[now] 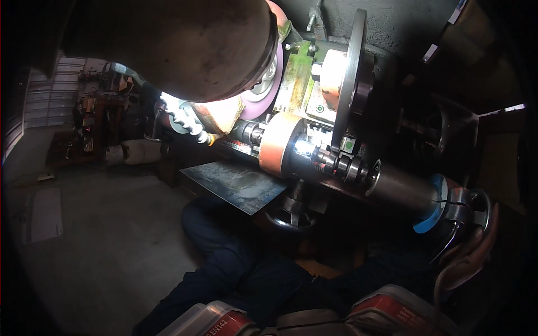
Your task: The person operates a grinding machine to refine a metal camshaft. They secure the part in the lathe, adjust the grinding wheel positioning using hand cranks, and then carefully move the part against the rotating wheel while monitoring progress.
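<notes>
My right hand (469,259) is at the right end of the machine, in shadow. Its fingers curl around the rim of a small metal handwheel (485,211), beside a clamp collar with a lever (458,211). A blue ring (432,207) and a dark cylindrical housing (404,187) sit just left of that. In line with the housing, a shaft with several dark lobes (348,167) runs to an orange-rimmed drum (276,147), brightly lit. No part of my left hand shows.
A large dark rounded cover (185,45) fills the upper left, in front of a purple grinding wheel (268,92). A thin steel disc (350,78) stands upright behind the shaft. Below are a metal sheet (238,182), a chrome handwheel (290,219) and navy-clothed legs (224,246). Red-labelled filters (392,313) line the bottom edge.
</notes>
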`<state>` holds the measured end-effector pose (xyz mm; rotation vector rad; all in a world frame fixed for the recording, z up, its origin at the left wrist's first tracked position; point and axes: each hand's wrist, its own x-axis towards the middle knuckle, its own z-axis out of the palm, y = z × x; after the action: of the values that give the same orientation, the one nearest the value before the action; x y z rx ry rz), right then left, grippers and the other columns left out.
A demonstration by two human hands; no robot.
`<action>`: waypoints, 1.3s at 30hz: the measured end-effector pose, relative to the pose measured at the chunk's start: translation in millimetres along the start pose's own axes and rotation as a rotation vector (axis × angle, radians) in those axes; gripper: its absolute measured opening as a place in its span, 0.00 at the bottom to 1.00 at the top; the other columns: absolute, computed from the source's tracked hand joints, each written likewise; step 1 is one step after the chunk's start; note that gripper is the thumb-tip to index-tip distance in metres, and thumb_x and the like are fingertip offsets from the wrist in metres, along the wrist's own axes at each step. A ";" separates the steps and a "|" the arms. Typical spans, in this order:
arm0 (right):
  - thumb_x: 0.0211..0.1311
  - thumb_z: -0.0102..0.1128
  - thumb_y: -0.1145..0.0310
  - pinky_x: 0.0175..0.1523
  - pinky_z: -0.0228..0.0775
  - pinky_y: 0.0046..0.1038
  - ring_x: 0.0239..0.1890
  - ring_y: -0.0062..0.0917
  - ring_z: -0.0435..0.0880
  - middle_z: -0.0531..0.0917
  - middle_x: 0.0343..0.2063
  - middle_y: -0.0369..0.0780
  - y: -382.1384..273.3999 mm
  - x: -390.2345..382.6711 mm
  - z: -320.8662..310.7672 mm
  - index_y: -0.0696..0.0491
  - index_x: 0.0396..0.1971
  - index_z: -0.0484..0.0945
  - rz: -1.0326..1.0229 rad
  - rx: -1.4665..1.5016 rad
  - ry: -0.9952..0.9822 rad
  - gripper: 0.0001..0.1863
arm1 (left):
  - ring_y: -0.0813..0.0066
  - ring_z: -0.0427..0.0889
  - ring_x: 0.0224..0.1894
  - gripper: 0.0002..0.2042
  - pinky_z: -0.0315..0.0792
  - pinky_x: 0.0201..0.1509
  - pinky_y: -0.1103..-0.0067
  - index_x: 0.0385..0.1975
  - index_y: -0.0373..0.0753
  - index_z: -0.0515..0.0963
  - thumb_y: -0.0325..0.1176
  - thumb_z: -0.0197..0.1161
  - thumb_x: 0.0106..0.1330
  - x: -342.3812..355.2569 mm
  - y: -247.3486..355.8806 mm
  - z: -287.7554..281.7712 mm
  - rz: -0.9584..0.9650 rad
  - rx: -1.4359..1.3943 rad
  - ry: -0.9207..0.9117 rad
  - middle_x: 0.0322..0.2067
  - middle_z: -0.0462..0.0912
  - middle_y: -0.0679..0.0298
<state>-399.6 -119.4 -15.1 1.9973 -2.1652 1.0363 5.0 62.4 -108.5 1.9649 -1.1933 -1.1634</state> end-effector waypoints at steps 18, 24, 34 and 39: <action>0.75 0.39 0.65 0.54 0.73 0.33 0.54 0.38 0.82 0.82 0.50 0.48 -8.8 32.7 -20.0 0.54 0.59 0.74 -0.079 -0.049 -0.230 0.20 | 0.53 0.68 0.63 0.36 0.61 0.67 0.67 0.63 0.33 0.66 0.43 0.68 0.54 24.8 8.7 -27.0 0.025 -0.032 0.024 0.59 0.71 0.48; 0.76 0.39 0.64 0.56 0.71 0.34 0.54 0.40 0.81 0.82 0.49 0.49 -5.9 39.9 -18.2 0.54 0.58 0.74 -0.136 -0.146 -0.283 0.20 | 0.55 0.67 0.65 0.38 0.61 0.68 0.67 0.64 0.33 0.65 0.47 0.70 0.55 45.9 12.8 -4.3 0.006 -0.001 -0.079 0.60 0.70 0.49; 0.76 0.41 0.60 0.62 0.67 0.33 0.58 0.38 0.77 0.79 0.53 0.49 9.1 58.9 -18.9 0.57 0.57 0.74 -0.033 -0.135 -0.449 0.21 | 0.60 0.68 0.64 0.52 0.62 0.68 0.68 0.67 0.32 0.56 0.51 0.78 0.46 71.1 55.1 13.0 0.098 -0.268 -0.598 0.61 0.67 0.52; 0.76 0.43 0.58 0.61 0.66 0.31 0.56 0.35 0.77 0.78 0.52 0.47 12.6 64.5 -18.9 0.55 0.56 0.75 -0.020 -0.185 -0.469 0.21 | 0.64 0.70 0.62 0.55 0.64 0.67 0.68 0.68 0.32 0.53 0.47 0.82 0.43 75.0 60.6 14.5 0.065 -0.330 -0.657 0.60 0.68 0.55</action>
<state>-430.3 -167.8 22.3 2.3427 -2.3271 0.3649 -15.5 -32.1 -96.2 1.3206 -1.2472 -1.9128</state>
